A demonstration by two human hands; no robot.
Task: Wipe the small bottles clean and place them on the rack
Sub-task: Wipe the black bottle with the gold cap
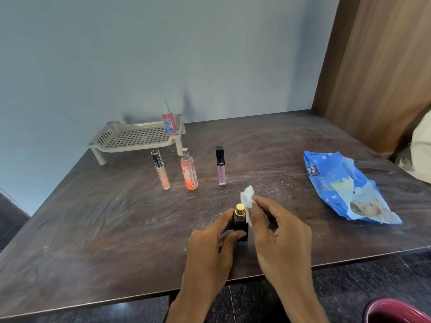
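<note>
So, only one job looks fully done. In the upper left part of the frame a beige plastic rack [137, 136] stands at the back of the brown table [93, 229]. It holds just one thing, a red spray bottle [169, 122], upright at the rack's right end, with red liquid inside.

Just in front of the rack, near the middle of the frame, three small bottles stand in a row on the table, not on the rack. First is a clear tube [161, 170] with a bit of orange at the bottom. Next is an orange spray bottle [189, 170], mostly full. Then comes a purple tube [220, 165] with a black cap. I think these three are waiting for their wipe.

Below them, in the lower middle, the left hand [210, 248] has its fingers curled round a black bottle [240, 220] with a gold top, holding it upright. The right hand [282, 236] pinches a white wipe [247, 201] and presses it against the bottle's right side. So this bottle is being cleaned now, and I'd say four bottles have yet to reach the rack.

At the right, a blue wipes pack [345, 190] lies flat and crumpled. I cannot tell how many wipes are in it.
</note>
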